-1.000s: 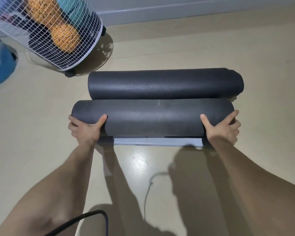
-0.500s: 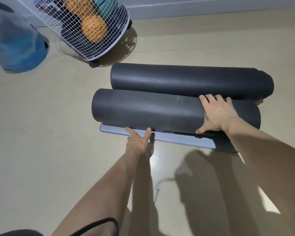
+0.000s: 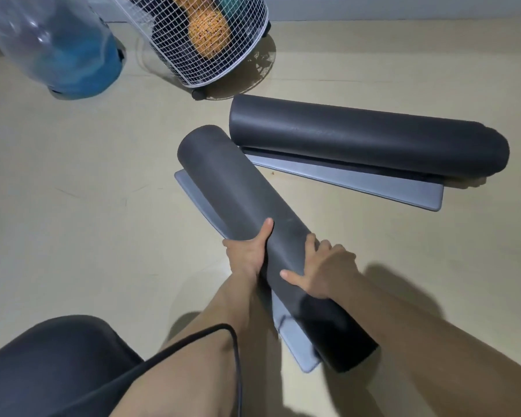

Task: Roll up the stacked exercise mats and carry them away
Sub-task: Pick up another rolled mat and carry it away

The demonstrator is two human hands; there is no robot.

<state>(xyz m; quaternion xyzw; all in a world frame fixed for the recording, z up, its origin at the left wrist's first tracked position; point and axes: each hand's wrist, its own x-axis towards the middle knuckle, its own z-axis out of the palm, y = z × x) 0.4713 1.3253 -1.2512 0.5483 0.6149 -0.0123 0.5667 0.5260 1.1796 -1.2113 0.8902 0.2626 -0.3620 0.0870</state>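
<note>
Dark rolled mat (image 3: 241, 200) gripped in both hands, slanting diagonally across the floor (image 3: 73, 206) in front of the body.

Left hand (image 3: 247, 257) clasping the roll's left side, thumb lying up along it, fingers out of sight beneath; right hand (image 3: 328, 269) wrapped over the opposite side, fingers curled on top, thumb spread across the roll. Grey loose flap (image 3: 295, 341) trailing under it. Second rolled mat (image 3: 367, 139) on the floor just beyond. Farther back, white wire basket (image 3: 247, 55) holding an orange ball (image 3: 208, 33) and something teal; beside it, clear bottle (image 3: 57, 46) with a blue base.

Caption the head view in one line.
Left hand and right hand grip the near rolled mat; far mat lies behind.
</note>
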